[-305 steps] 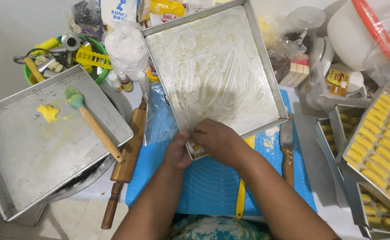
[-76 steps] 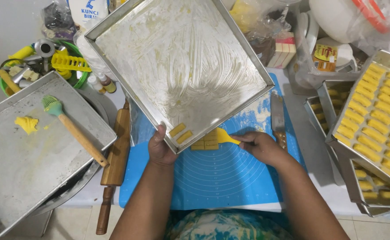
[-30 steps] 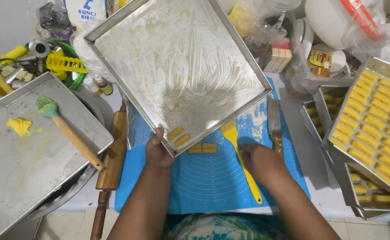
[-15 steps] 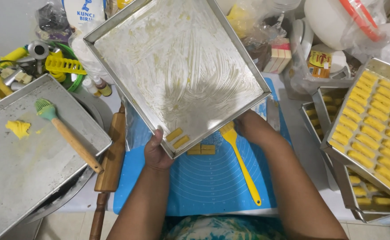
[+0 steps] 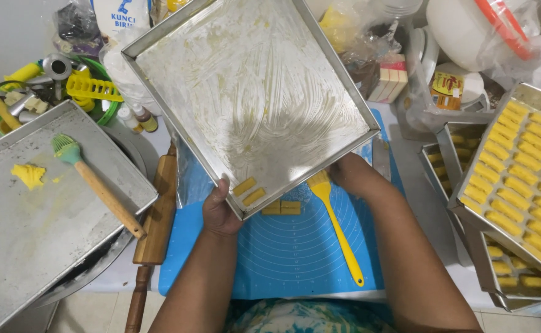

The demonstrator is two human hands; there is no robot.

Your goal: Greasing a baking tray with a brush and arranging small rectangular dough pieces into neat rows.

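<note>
Gripping the large greased baking tray (image 5: pixel 245 92) at two points, the person holds it tilted above the blue silicone mat (image 5: pixel 295 253). The left hand (image 5: pixel 220 213) is closed over the tray's near corner, thumb laid on the rim and fingers hidden beneath. The right hand (image 5: pixel 350 172) clasps the near right edge; its fingers are under the tray, so how tightly they close cannot be told.

Tray orientation: the long axis runs from the left-hand grip away toward the far right, so the rectangle sits diagonally to the mat. Two yellow dough bars (image 5: pixel 249 192) lie inside the tray just beside the left thumb, side by side and slanted with the rim. Two more dough pieces (image 5: pixel 281 208) rest on the mat directly below that corner, between the two grips.

A yellow spatula (image 5: pixel 338 231) lies on the mat just inboard of the right hand, blade toward the tray, handle pointing back to the person. Neither hand touches it.

Clearances: outboard of the left grip, a wooden rolling pin (image 5: pixel 153 228) lies along the mat edge, and beyond it a second flat tray (image 5: pixel 11 246) carries a silicone brush (image 5: pixel 94 185). Outboard of the right grip, stacked trays of yellow bars (image 5: pixel 517 179) stand close. Open mat surface remains below and between the forearms.
</note>
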